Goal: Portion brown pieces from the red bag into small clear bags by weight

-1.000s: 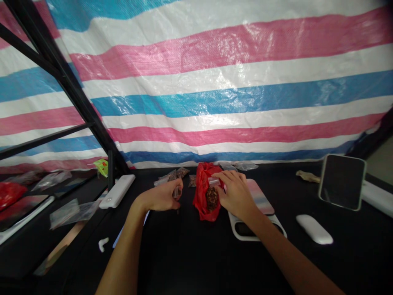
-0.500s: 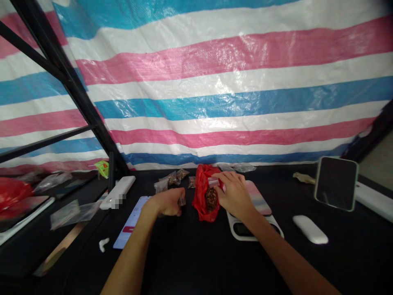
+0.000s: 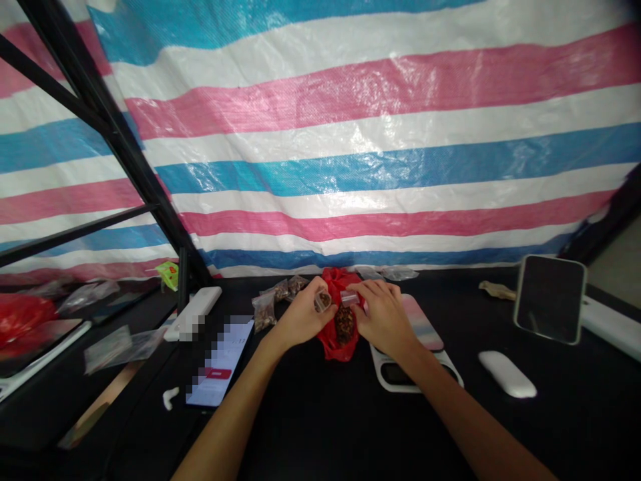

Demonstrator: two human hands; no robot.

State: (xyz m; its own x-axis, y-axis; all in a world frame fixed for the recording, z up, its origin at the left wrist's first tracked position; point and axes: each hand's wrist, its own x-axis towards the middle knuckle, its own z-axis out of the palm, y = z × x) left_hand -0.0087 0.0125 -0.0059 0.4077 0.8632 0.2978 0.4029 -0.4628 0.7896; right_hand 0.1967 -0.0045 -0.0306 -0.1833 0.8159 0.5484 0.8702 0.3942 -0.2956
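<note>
A red plastic bag [image 3: 337, 337] lies open on the black table, with brown dried bits showing inside it. My left hand [image 3: 302, 316] is closed on a small clear bag that holds some of the brown bits, right at the red bag's left edge. My right hand [image 3: 381, 314] pinches the strip of another small clear bag [image 3: 348, 296] over the red bag's mouth. Both hands almost touch above the red bag.
A small scale [image 3: 419, 347] with a pastel plate sits under my right wrist. Several filled little bags [image 3: 273, 300] lie left of the red bag. A phone [image 3: 220, 364] and white power bank [image 3: 194, 311] lie left; a white case [image 3: 507, 373] and a mirror [image 3: 549, 298] right.
My left hand lifted from the table and moved right with its small bag, up to the red bag. The phone on the left came into view. My right hand stayed put.
</note>
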